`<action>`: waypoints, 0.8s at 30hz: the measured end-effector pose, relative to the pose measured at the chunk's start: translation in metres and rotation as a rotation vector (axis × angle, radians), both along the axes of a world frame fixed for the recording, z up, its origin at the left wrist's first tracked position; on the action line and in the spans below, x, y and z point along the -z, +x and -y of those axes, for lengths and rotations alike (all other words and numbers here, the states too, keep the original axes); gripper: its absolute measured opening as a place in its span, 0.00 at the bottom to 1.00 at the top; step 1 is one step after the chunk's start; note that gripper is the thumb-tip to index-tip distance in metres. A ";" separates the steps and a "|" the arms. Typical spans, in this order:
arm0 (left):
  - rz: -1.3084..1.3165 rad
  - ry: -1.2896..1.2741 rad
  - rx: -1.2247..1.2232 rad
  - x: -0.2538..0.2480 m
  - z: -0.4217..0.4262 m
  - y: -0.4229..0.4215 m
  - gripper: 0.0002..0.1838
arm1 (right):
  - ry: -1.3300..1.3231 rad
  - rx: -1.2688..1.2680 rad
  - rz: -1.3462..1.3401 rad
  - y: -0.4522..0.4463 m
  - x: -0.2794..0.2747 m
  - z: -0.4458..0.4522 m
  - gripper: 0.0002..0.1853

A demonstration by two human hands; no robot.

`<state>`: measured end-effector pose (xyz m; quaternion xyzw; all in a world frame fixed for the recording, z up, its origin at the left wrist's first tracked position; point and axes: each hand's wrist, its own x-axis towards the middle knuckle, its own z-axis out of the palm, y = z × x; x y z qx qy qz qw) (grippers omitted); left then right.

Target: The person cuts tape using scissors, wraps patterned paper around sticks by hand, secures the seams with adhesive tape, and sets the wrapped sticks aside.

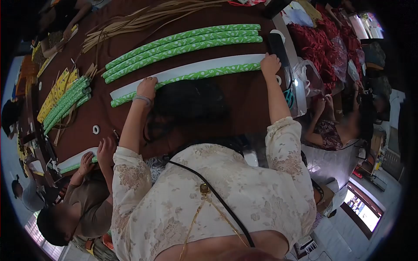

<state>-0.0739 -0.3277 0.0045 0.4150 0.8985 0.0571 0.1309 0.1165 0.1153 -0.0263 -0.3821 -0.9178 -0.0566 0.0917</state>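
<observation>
The green paper is held near its ends by the left hand and right hand. It is probably light and easily creased, best held softly there.

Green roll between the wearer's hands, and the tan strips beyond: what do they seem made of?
Green roll: probably printed paper, smooth; its unrolled part shows a flat white back. Tan strips: perhaps plant fibre, mostly matte, judging by their uneven bends and brown tones.
</observation>
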 end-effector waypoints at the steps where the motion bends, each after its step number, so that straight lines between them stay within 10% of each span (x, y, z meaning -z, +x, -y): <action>1: -0.003 -0.008 -0.007 0.001 0.000 0.000 0.14 | -0.030 0.006 0.022 0.000 0.000 -0.002 0.12; 11: 0.012 0.059 -0.007 0.001 0.001 0.000 0.10 | -0.616 0.048 -0.339 0.015 0.014 -0.049 0.14; 24: 0.009 0.044 -0.023 0.003 0.002 0.001 0.14 | -0.587 0.076 -0.343 0.011 0.011 -0.044 0.13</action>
